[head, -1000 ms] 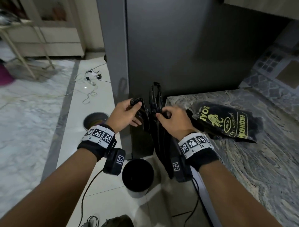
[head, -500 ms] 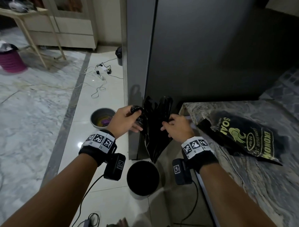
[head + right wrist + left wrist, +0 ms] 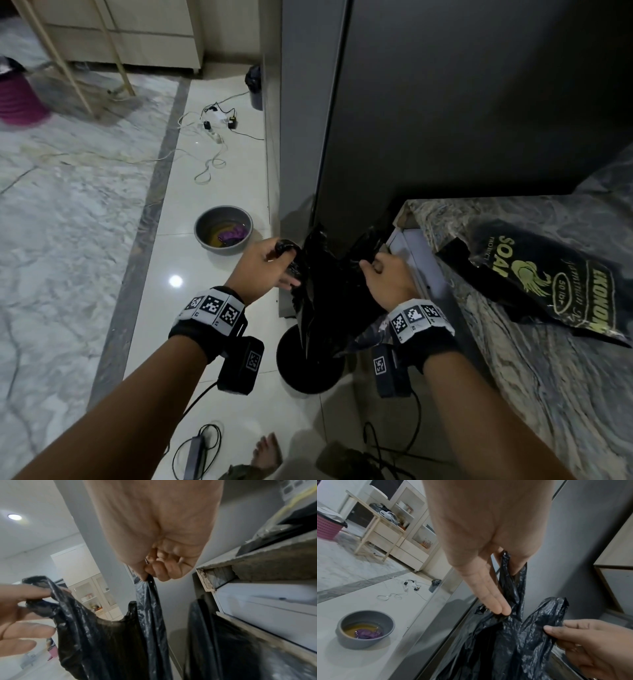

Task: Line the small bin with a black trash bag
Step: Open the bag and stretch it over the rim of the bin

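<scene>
A black trash bag [image 3: 325, 284] hangs between my two hands, with its lower end over the small round black bin [image 3: 308, 373] on the floor. My left hand [image 3: 274, 263] pinches the bag's left handle between thumb and forefinger, and the other fingers lie straight against the plastic [image 3: 513, 649]. My right hand [image 3: 383, 277] grips the right handle with curled fingers [image 3: 163, 572]. The bag's mouth [image 3: 111, 642] sags partly spread between the two handles. The inside of the bin is hidden in darkness.
A tall dark cabinet front [image 3: 445, 120] stands right behind the bag. A marble counter [image 3: 548, 394] at right carries a black-and-gold pack of bags [image 3: 555, 281]. On the floor lie a grey basin [image 3: 223, 234], a power strip with cables [image 3: 212, 137] and a bare foot [image 3: 270, 452].
My hands have drawn apart and the bag's mouth has spread wider. The bag now hangs lower, over the bin. The head view has tilted further down.
</scene>
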